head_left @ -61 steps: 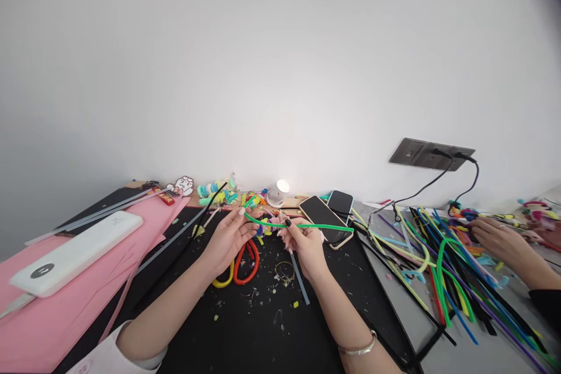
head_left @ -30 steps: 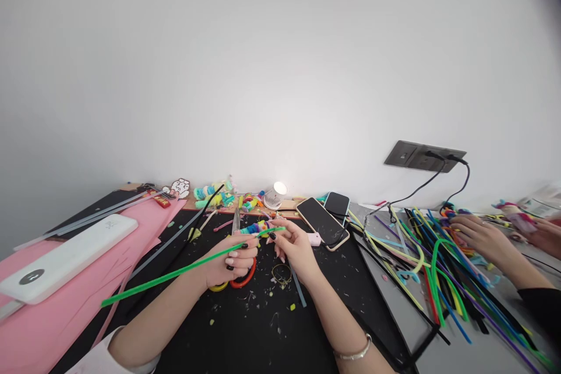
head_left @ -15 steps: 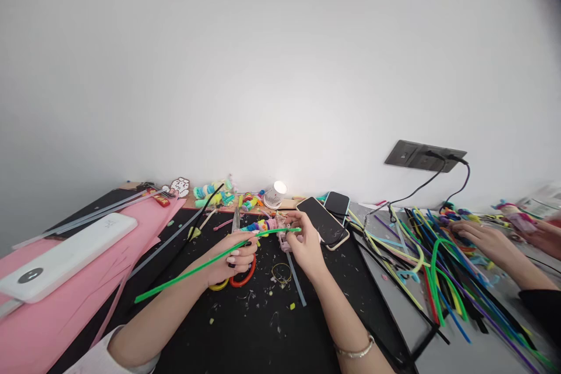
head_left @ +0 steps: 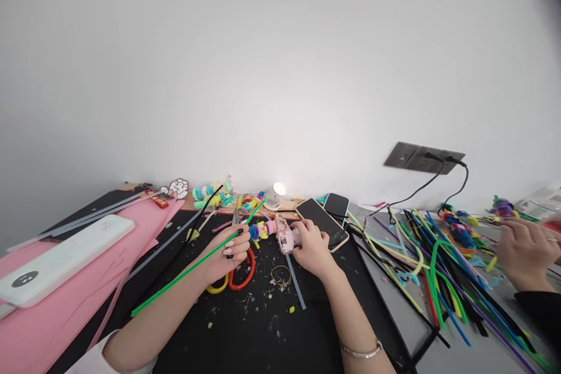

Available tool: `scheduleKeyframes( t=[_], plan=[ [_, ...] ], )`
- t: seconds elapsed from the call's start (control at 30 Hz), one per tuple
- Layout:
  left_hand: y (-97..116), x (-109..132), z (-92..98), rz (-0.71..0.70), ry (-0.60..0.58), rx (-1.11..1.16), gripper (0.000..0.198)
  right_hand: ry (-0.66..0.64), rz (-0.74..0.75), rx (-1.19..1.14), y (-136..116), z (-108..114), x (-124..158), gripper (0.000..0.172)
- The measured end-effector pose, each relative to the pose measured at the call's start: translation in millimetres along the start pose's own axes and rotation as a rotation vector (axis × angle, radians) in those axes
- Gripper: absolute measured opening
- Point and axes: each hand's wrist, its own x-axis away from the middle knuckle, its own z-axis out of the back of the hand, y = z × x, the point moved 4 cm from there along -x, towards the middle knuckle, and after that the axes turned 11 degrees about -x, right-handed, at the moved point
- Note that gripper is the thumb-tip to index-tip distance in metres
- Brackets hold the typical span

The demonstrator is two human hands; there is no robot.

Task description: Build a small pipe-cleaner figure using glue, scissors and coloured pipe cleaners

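Pinched in the fingers of my left hand [head_left: 228, 254] is a green pipe cleaner [head_left: 184, 276], slanting from its upper tip near the cup down across my forearm. My right hand [head_left: 313, 247] is closed around the handle of a pink glue gun [head_left: 286, 239] lying on the black mat. A pale glue stick [head_left: 296, 283] sticks out from its back end. Left of the glue gun lies a bundle of coloured pipe cleaner coils [head_left: 262, 230]. Scissors with red and yellow handles [head_left: 249, 272] rest beside my left hand, their blades partly hidden.
Two phones [head_left: 319, 216] [head_left: 337, 205] and a white paper cup [head_left: 276, 196] stand near the wall. A white power bank [head_left: 65, 257] lies on pink sheets [head_left: 123, 269] at left. Loose pipe cleaners [head_left: 442, 280] cover the grey surface at right, near another person's hand [head_left: 528, 251].
My right hand has left the green pipe cleaner's tip and closed on the glue gun's handle. The pipe cleaner's free end now points up. The other person's hand has moved right.
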Motion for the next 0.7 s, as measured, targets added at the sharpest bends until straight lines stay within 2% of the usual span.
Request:
scheduleKeyframes(
  t=[0.13, 0.27, 0.37, 0.53, 0.6, 0.7],
  plan=[
    [1, -3, 0.7, -0.027, 0.049, -0.018, 0.045, -0.06, -0.011, 0.057, 4, -4, -1, 0.051],
    [1, -8, 5.4, -0.074, 0.168, -0.084, 0.046, -0.004, -0.004, 0.041, 3, 0, -3, 0.046],
    [2, -8, 7.9, -0.139, 0.256, -0.164, 0.036, 0.04, 0.016, -0.009, 1, 3, -3, 0.044],
    [5, -6, 9.8, -0.224, 0.403, -0.233, 0.022, 0.025, 0.092, -0.072, -3, 1, -4, 0.043],
    [6, -6, 10.3, -0.221, 0.418, -0.251, 0.022, 0.03, 0.106, -0.078, -5, 1, -3, 0.042],
    [5, -7, 9.2, -0.207, 0.332, -0.281, 0.022, 0.067, 0.089, -0.058, -6, 3, -3, 0.043]
  ],
)
